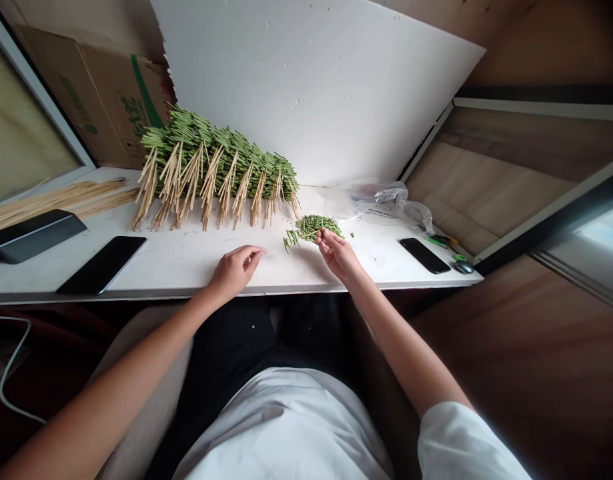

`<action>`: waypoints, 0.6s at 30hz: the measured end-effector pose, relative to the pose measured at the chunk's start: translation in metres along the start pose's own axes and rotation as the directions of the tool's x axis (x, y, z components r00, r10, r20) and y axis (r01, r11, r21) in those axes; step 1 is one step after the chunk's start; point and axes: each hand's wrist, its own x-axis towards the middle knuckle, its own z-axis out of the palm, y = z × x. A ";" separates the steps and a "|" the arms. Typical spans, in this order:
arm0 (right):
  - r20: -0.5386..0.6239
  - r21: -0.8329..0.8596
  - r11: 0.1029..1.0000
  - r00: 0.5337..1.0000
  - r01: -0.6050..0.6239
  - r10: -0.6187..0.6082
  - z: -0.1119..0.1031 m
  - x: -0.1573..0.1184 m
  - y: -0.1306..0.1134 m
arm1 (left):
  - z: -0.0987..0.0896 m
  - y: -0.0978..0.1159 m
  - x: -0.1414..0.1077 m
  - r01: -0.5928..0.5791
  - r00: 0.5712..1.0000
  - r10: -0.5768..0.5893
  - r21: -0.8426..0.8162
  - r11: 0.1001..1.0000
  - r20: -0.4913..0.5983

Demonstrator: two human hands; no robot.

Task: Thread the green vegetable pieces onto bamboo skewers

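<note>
My right hand (337, 255) is closed in a pinch on a bamboo skewer. Short green bean pieces (291, 240) are threaded crosswise on its left end, held just above the table. Right behind those fingertips lies a small heap of cut green beans (319, 225). My left hand (235, 270) hovers near the table's front edge, thumb and fingertips drawn together; whatever they may hold is too small to make out. Beyond it, a large stack of green bean skewers (221, 160) leans in rows, bare stick ends pointing toward me.
Loose bamboo sticks (61, 197), a dark flat-bladed object (41, 235) and a black phone (103, 265) lie at left. Another phone (425, 256), a small dark rounded object (463, 267) and clear plastic bags (386, 193) are at right. A white board (306, 80) stands behind; a cardboard box (93, 93) is back left.
</note>
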 end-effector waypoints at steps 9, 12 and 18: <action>0.042 0.057 0.998 0.999 -0.002 -0.001 0.003 -0.002 -0.001 | 0.000 0.001 0.000 0.010 1.000 -0.010 -0.011 1.000 0.015; 0.046 0.066 0.997 0.998 -0.044 0.041 0.002 -0.003 0.000 | 0.000 0.003 0.000 0.017 1.000 -0.017 -0.007 1.000 0.023; -0.001 -0.002 0.999 0.999 -0.042 0.042 0.001 -0.002 0.003 | -0.001 0.003 0.000 0.029 0.999 -0.029 0.001 1.000 0.037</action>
